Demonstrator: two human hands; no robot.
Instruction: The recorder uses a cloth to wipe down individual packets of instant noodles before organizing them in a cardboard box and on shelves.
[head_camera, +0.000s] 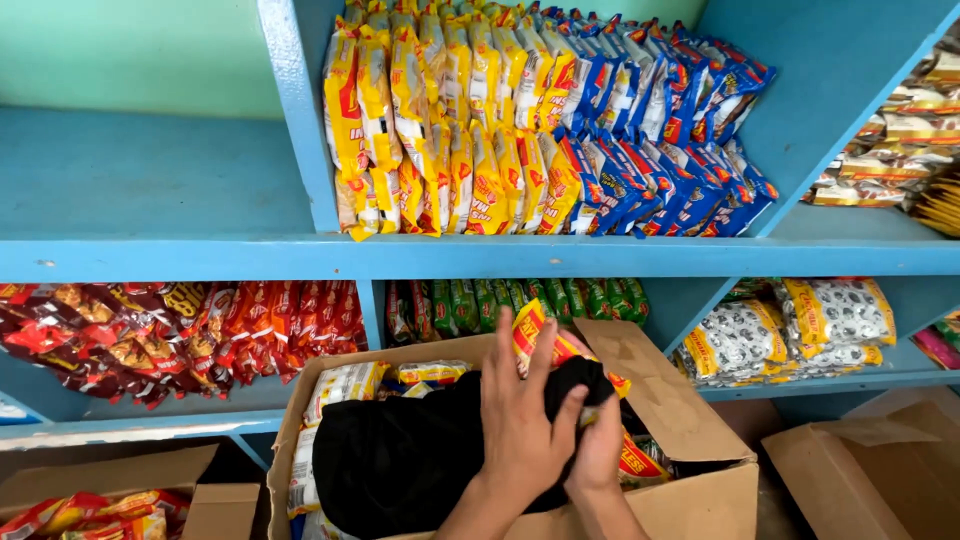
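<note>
Below, both hands (545, 430) grip yellow-red packet (535, 335) — over open carton (690, 505) (black cloth (400, 460) inside).

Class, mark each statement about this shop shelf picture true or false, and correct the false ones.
1. Both hands, left hand and right hand, hold a yellow and red packet over the open cardboard box. True.
2. A black cloth lies in that box. True.
3. The shelves are painted red. False: they are blue.
4. The upper shelf holds only green packets. False: yellow packets stand beside blue packets.
5. The top left compartment is full of packets. False: none show there.
</note>
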